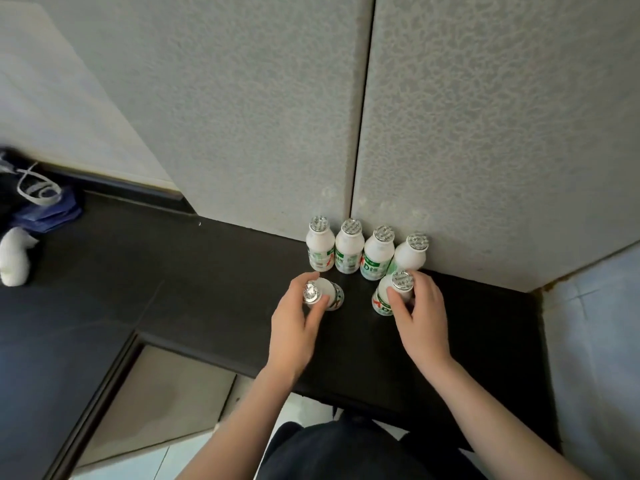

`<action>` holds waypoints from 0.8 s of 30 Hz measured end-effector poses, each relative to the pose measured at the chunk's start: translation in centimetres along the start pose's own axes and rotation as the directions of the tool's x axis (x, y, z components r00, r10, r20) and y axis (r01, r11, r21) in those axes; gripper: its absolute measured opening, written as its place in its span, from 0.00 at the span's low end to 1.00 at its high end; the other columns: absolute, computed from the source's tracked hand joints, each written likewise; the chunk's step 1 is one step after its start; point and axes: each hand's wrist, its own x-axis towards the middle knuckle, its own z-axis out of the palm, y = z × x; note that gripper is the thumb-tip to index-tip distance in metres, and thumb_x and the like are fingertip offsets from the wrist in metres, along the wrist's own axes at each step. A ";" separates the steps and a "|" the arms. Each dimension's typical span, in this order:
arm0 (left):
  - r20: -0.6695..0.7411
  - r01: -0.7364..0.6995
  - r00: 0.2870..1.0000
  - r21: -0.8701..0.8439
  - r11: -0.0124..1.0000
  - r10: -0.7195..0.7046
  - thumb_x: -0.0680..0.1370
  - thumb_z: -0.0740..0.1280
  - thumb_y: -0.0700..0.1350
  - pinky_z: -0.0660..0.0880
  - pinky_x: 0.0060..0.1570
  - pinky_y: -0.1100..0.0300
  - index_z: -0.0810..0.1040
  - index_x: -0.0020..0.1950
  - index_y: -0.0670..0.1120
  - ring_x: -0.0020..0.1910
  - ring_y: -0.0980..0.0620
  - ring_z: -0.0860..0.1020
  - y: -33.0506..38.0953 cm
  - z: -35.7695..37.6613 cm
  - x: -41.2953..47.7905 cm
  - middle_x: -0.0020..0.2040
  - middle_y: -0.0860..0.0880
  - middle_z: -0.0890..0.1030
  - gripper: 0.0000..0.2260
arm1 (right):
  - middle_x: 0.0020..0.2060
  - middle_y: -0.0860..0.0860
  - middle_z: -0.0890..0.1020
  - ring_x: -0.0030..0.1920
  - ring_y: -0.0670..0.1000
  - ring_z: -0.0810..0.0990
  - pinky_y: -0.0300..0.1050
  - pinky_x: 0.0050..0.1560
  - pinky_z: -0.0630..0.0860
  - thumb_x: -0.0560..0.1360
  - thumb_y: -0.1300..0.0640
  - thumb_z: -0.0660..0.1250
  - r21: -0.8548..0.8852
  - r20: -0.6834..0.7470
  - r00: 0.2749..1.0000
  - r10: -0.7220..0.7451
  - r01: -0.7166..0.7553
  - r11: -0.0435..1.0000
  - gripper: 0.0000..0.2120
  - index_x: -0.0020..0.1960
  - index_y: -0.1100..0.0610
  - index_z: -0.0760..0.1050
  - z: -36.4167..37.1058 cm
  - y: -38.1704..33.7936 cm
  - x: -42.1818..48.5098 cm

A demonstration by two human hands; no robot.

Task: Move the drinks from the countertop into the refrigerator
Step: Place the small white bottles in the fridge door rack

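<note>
The person's left hand (294, 323) is curling its fingers round the neck of the left bottle (327, 294), and the right hand (420, 317) is gripping the right bottle (384, 299) just under its foil cap. Both bottles are sitting low over the black countertop (207, 271). They are looking like light, stiff, smooth plastic and are probably slippery, so the narrow neck is offering the surest hold while sparing the thin foil. Behind them, four bottles (349, 252) are standing in a row against the speckled grey wall panels (277, 116). A blue bag (45, 209) is lying far left.
</note>
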 end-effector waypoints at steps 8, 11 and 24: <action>-0.181 0.214 0.950 -0.209 0.954 -0.253 0.78 0.66 0.44 0.77 0.51 0.61 0.71 0.58 0.63 0.53 0.58 0.79 -0.2 -2.2 -5.7 0.54 0.61 0.80 0.15 | 0.54 0.49 0.74 0.54 0.46 0.75 0.40 0.51 0.73 0.75 0.47 0.62 0.166 0.092 0.996 -0.022 0.007 0.986 0.20 0.59 0.60 0.71 1.2 -0.9 -2.5; -0.249 0.251 0.914 -0.268 0.930 -0.319 0.77 0.64 0.47 0.77 0.48 0.64 0.72 0.60 0.60 0.51 0.57 0.80 -0.6 -3.4 -8.5 0.52 0.58 0.81 0.13 | 0.52 0.41 0.74 0.54 0.44 0.77 0.41 0.51 0.77 0.75 0.44 0.63 0.311 0.171 0.985 -0.014 -0.040 0.949 0.16 0.59 0.51 0.70 2.4 -1.7 -4.1; -0.260 0.401 0.854 -0.225 0.888 -0.451 0.74 0.59 0.62 0.77 0.45 0.58 0.70 0.56 0.70 0.47 0.56 0.80 -3.2 -6.7 -18.2 0.48 0.57 0.81 0.11 | 0.53 0.54 0.79 0.54 0.51 0.77 0.44 0.53 0.74 0.74 0.40 0.58 0.219 0.489 0.846 -0.213 0.117 0.969 0.28 0.61 0.62 0.72 5.9 -7.6 -9.7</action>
